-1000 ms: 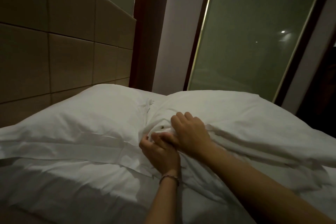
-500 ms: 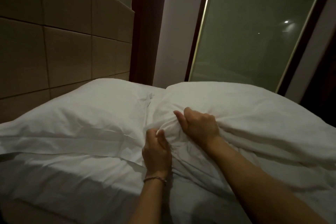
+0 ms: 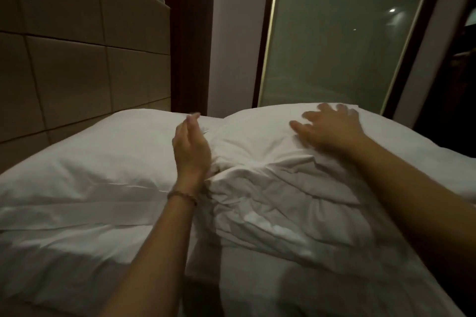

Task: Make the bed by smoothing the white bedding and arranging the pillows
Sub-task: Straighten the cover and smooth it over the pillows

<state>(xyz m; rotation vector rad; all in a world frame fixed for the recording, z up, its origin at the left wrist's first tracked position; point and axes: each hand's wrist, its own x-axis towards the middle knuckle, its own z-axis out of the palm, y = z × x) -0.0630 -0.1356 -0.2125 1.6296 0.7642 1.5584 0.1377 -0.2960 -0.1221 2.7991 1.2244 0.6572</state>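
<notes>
Hands flat, nothing gripped: right hand spreads open-fingered on the right pillow. Left hand stands edge-on, fingers loose, in the seam beside the left pillow, bunched white bedding just below both wrists.

Both forearms are bare as far as the picture shows them, with no sleeve or cuff in sight. The left hand wears a thin bracelet at the wrist; in the dim light it looks like a string of small beads, though that is hard to make out. The right hand carries no ring, watch or band that can be seen, and its fingers are blurred.
</notes>
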